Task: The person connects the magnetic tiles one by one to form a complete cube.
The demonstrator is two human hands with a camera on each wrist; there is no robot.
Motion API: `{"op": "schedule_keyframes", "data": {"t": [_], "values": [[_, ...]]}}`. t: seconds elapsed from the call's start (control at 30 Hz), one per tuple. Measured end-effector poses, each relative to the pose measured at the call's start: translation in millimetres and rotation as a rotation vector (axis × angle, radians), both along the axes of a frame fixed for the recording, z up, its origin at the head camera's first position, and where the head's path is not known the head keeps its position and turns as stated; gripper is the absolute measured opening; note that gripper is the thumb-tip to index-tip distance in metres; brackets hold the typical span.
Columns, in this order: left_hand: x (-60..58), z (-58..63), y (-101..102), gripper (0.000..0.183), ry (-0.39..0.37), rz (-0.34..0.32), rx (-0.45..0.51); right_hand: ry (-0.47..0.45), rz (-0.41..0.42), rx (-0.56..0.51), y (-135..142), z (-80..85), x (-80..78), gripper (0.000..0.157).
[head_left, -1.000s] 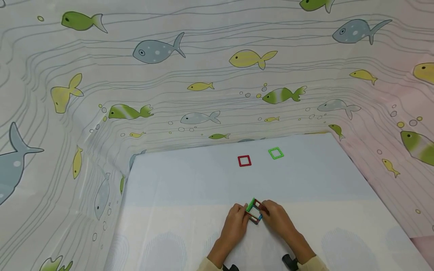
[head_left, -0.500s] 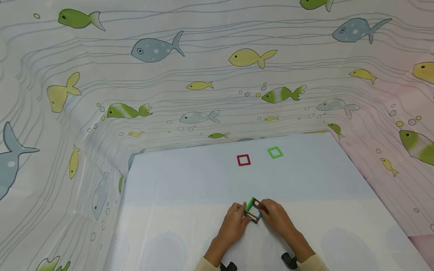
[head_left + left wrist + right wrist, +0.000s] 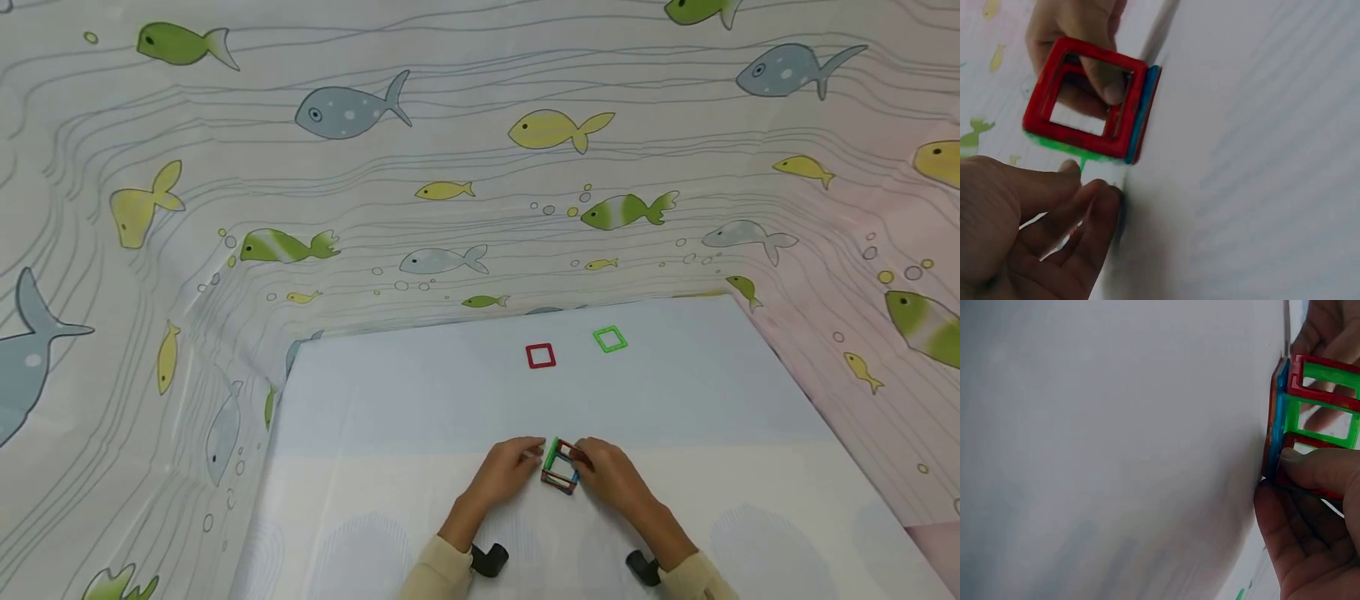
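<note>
First, we centre the dial on the frame assembly (image 3: pixel 551 455), located at the tabletop (image 3: pixel 375 408) between two hands, with 12 o'clock pointing away from the person. It consists of hollow square panels, smooth and glossy, with rounded corners: red and green panels form upright walls, and a blue panel (image 3: pixel 1279 403) lies on the tabletop side. We cannot tell whether the thin reddish line along the blue is a part or a reflection.

At 3 o'clock, the right hand (image 3: pixel 606 472) pinches a red wall between thumb and fingers; its thumb covers one corner in the right wrist view. At 9 o'clock, the left hand (image 3: pixel 501 473) is just beside the assembly, fingers loosely bent and holding nothing, thumb near the index finger.

Near 12 o'clock, well apart, we find a flat red square (image 3: pixel 529 357); near 1 o'clock, a flat green square (image 3: pixel 600 343). Beyond them rises a creased, fish-printed backdrop (image 3: pixel 480 225). Beige sleeves (image 3: pixel 442 567) occupy 5 and 7 o'clock.
</note>
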State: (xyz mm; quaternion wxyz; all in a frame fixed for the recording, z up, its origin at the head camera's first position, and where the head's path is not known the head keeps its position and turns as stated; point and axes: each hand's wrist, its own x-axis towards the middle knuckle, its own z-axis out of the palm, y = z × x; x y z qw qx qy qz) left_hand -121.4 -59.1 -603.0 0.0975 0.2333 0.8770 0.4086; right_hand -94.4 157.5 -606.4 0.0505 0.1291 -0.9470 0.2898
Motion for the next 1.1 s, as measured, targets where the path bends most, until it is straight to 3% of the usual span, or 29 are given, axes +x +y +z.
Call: {"op": "schedule_keyframes", "data": {"t": [0.1,0.37,0.5,0.77,1.1], "values": [[-5.8,-2.3,10.2,0.035,-0.009,0.000,0.022,0.018,0.028,-0.007,2.0,-0.5,-1.8,0.016],[-13.3,-8.5,19.5,0.021,0.065,0.008,0.011,0.028,0.078,-0.008,3.6,0.6,-5.1,0.015],[-12.2,-9.4,20.6,0.016,0.077,0.014,0.015,0.019,0.089,0.005,5.8,2.6,-5.9,0.014],[-5.4,-11.8,21.1,0.012,0.189,0.044,0.017,0.009,0.125,0.014,7.9,7.0,-8.9,0.013],[-1.0,-11.2,24.7,0.008,0.223,0.070,-0.030,-0.011,0.167,0.012,8.5,7.8,-12.1,0.013]]}}
